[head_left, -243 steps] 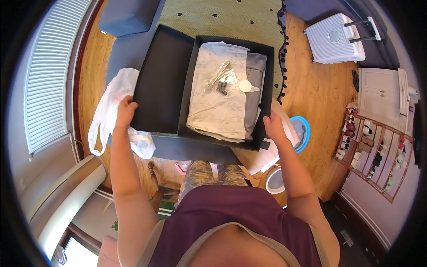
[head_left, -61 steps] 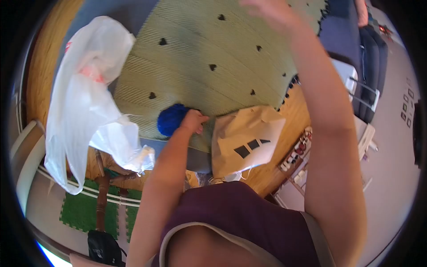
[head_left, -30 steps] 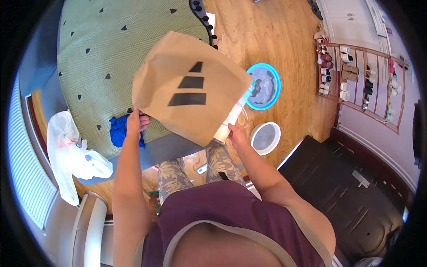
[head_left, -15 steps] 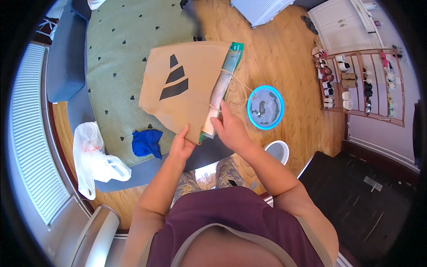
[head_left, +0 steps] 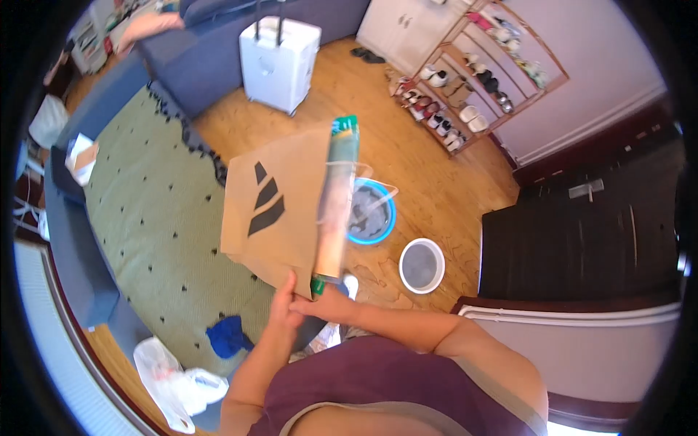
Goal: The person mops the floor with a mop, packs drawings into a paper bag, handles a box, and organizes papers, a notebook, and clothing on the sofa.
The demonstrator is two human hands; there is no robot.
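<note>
A brown paper bag [head_left: 291, 174] with a black three-bar logo is held up in front of me, over the sofa edge and the floor. Along its right side, a flat colourful package [head_left: 336, 211] with green ends shows, and pale cord handles [head_left: 382, 198] dangle there. My left hand [head_left: 285, 301] pinches the bag's lower corner, thumb on the front. Close beside it, my right hand [head_left: 329, 305] is closed around the bottom corner near the package's lower green end; its fingers are partly hidden.
A blue-rimmed basin [head_left: 392, 218] and a white bucket [head_left: 440, 270] stand on the wooden floor to the right. Blue cloth [head_left: 225, 337] and a white plastic bag [head_left: 161, 370] lie lower left. Beyond are a white suitcase [head_left: 280, 69], a shoe rack [head_left: 454, 54] and a dark door [head_left: 567, 247].
My view has swung toward the right, bringing the suitcase and door further in. My right hand has slid down from the bag's side to its bottom corner, beside my left hand.
</note>
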